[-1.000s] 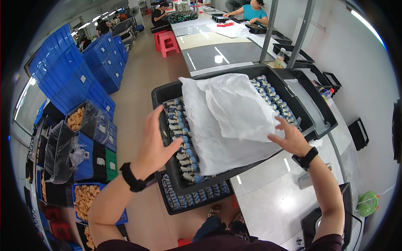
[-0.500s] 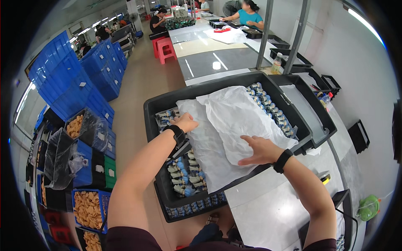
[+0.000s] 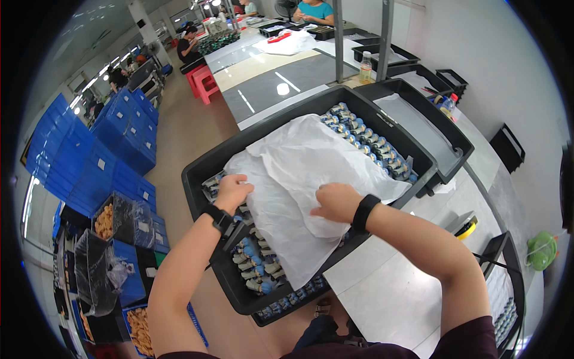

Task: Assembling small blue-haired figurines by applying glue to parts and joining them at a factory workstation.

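Head view: white paper (image 3: 293, 197) covers the middle of the black tray (image 3: 195, 191); blue-topped figurines (image 3: 372, 142) lie bare toward 1 and 7 o'clock. Coverage judged partial. My left hand (image 3: 234, 192) at 9, right hand (image 3: 338, 202) near centre, fingers bent; pinching paper or not, cannot tell.

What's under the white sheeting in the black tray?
In the black tray, rows of small part-blue pieces show left and right of the white sheeting. What lies beneath its middle is covered: I cannot tell.
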`<control>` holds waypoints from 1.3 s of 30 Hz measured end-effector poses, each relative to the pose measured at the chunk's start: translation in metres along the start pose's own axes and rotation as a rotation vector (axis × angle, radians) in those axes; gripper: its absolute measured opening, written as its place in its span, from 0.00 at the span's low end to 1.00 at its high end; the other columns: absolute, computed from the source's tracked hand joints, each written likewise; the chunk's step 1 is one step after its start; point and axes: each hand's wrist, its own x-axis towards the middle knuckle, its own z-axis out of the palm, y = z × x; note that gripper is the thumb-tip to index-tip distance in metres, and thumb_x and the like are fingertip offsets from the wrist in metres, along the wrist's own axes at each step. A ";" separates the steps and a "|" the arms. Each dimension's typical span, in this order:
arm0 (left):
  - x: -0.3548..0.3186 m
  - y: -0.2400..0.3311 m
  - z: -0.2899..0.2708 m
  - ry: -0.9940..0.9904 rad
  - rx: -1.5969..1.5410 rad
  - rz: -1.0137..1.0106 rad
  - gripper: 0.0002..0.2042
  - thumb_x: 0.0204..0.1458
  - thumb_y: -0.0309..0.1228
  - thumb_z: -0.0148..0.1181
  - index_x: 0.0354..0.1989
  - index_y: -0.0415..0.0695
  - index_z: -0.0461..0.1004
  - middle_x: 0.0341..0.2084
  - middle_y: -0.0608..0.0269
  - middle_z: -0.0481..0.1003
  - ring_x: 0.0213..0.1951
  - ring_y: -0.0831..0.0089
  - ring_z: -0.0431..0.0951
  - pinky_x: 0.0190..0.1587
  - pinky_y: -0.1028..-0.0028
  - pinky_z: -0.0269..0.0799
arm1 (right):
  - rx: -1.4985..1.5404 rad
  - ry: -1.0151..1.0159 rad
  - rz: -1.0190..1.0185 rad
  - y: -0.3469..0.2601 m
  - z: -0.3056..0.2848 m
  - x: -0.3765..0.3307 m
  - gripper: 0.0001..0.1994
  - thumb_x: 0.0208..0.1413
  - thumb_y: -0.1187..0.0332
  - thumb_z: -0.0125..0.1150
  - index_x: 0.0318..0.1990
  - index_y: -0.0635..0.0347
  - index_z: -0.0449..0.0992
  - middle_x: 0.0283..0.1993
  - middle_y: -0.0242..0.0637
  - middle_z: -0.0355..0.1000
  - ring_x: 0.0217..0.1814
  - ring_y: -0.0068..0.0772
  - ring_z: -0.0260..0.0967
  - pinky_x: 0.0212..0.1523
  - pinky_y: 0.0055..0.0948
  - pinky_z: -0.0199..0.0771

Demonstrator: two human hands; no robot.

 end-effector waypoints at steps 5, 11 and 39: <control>-0.005 0.002 -0.017 0.039 0.064 0.025 0.25 0.33 0.22 0.65 0.44 0.30 0.67 0.21 0.68 0.65 0.22 0.79 0.66 0.23 0.81 0.63 | 0.237 0.099 -0.227 -0.008 0.005 -0.013 0.28 0.45 0.49 0.56 0.54 0.49 0.63 0.41 0.62 0.65 0.41 0.57 0.66 0.43 0.43 0.67; -0.016 -0.010 -0.020 -0.015 0.101 0.109 0.29 0.31 0.21 0.66 0.47 0.30 0.65 0.36 0.55 0.71 0.31 0.74 0.72 0.33 0.78 0.69 | -0.141 -0.243 -0.186 -0.039 0.014 -0.013 0.25 0.46 0.64 0.53 0.55 0.45 0.62 0.46 0.60 0.63 0.40 0.56 0.67 0.40 0.37 0.70; -0.030 -0.026 -0.078 -0.084 0.900 0.081 0.27 0.26 0.25 0.62 0.40 0.28 0.65 0.43 0.39 0.61 0.47 0.47 0.65 0.50 0.68 0.64 | 0.018 0.495 0.534 0.216 -0.049 -0.024 0.12 0.38 0.75 0.51 0.34 0.59 0.75 0.37 0.47 0.71 0.40 0.49 0.69 0.43 0.36 0.69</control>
